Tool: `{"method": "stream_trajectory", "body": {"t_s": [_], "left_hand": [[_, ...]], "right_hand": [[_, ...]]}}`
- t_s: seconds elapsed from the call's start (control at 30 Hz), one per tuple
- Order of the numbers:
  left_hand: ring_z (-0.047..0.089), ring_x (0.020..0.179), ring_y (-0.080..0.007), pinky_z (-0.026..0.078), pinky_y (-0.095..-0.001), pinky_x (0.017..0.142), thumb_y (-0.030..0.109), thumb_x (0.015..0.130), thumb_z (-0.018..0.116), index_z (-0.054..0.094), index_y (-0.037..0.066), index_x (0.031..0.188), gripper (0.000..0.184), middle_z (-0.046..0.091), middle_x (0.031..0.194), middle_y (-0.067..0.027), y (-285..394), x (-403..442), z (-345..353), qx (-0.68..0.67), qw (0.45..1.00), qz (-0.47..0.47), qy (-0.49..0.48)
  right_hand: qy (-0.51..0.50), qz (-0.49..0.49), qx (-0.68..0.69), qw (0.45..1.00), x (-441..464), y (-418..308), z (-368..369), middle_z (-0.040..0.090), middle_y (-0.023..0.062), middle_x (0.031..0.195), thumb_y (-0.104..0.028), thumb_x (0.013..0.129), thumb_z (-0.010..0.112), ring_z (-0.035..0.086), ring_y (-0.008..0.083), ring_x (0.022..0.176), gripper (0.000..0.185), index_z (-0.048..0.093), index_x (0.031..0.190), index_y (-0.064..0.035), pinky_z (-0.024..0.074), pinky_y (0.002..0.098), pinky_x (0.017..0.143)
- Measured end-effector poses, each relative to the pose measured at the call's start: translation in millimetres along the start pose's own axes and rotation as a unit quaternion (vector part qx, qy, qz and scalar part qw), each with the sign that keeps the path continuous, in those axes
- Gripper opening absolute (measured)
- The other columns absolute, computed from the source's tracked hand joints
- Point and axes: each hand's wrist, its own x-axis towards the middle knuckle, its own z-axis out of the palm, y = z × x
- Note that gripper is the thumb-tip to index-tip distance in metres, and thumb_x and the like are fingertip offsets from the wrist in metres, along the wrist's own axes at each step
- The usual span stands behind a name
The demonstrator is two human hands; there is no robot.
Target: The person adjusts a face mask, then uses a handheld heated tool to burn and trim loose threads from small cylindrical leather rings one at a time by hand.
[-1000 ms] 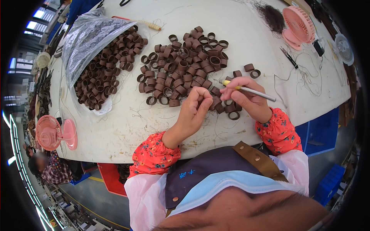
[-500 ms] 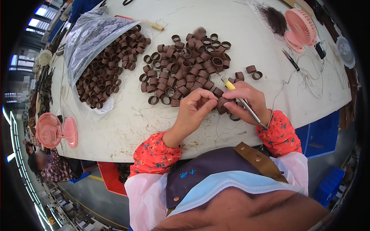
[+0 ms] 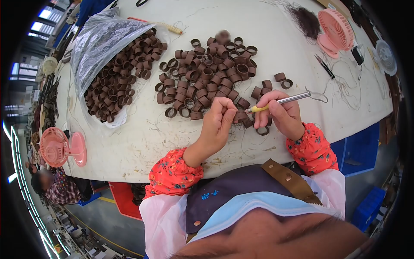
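Note:
My right hand (image 3: pixel 282 113) grips a pen-shaped tool (image 3: pixel 276 102) with a yellow grip, a silver barrel and a thin cord at its back end. The tool lies nearly level, its metal tip pointing left at my left hand (image 3: pixel 219 121). My left thumb and forefinger are pinched together on a small brown ring (image 3: pixel 239 116), which the fingers partly hide; the tip is close to it, though contact is unclear. Just beyond both hands spreads a loose pile of brown rings (image 3: pixel 207 71). One ring (image 3: pixel 262 131) sits below my right hand.
A clear plastic bag (image 3: pixel 97 47) spills more brown rings at the left. Pink fans stand at the left (image 3: pixel 55 146) and far right (image 3: pixel 335 30). Dark tangled thread (image 3: pixel 307 21), tweezers (image 3: pixel 324 67) and loose cord lie right. Below the table edge are red (image 3: pixel 125 200) and blue bins (image 3: pixel 358 149).
The tool has swung from steeply slanted to nearly level, its tip now down by my left fingers. My right fingers have left the ring they were touching. The left hand has shifted slightly.

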Motion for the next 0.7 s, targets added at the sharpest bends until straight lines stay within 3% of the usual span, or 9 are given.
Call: {"method": "stream_trajectory", "body": {"t_s": [0.1,0.2,0.3,0.7], "left_hand": [[0.049,0.076,-0.0065,0.042,-0.0208,0.067,0.013,0.102,0.046,0.044,0.004,0.107,0.01,0.051,0.089,-0.0013,0.3,0.0,-0.9,0.023,1.0,0.004,-0.004],[0.051,0.065,-0.0079,0.043,-0.0235,0.058,0.012,0.101,0.048,0.046,0.002,0.101,0.01,0.052,0.074,-0.003,-1.3,1.8,2.3,0.055,0.997,0.04,0.026],[0.049,0.075,-0.0063,0.043,-0.0207,0.067,0.012,0.102,0.046,0.045,0.004,0.105,0.009,0.052,0.088,-0.0012,3.3,0.0,0.2,0.049,0.999,0.001,0.003],[0.048,0.077,-0.0054,0.045,-0.0211,0.067,0.013,0.102,0.047,0.046,0.004,0.106,0.01,0.05,0.089,-0.0005,2.1,-0.3,1.2,0.038,0.999,0.004,0.004]], "right_hand": [[-0.002,0.028,-0.008,1.0,-0.4,-2.8,1.7,0.058,0.0058,0.076,-0.019,0.102,0.044,0.061,0.0125,0.07,0.024,0.055,0.106,0.002,0.0536,0.0305,0.069],[-0.007,0.035,-0.016,0.999,-0.5,-1.9,1.6,0.059,0.0057,0.075,-0.019,0.102,0.044,0.061,0.0126,0.07,0.024,0.056,0.106,0.0017,0.0532,0.0294,0.068],[-0.011,0.037,-0.027,0.999,-0.3,-1.6,2.1,0.059,0.0055,0.075,-0.019,0.102,0.044,0.062,0.0126,0.071,0.024,0.056,0.107,0.0015,0.0528,0.0285,0.069],[-0.011,0.036,-0.027,0.999,0.9,0.2,2.5,0.059,0.0053,0.077,-0.019,0.103,0.044,0.061,0.0126,0.072,0.024,0.055,0.107,0.0014,0.0527,0.0283,0.069]]}}
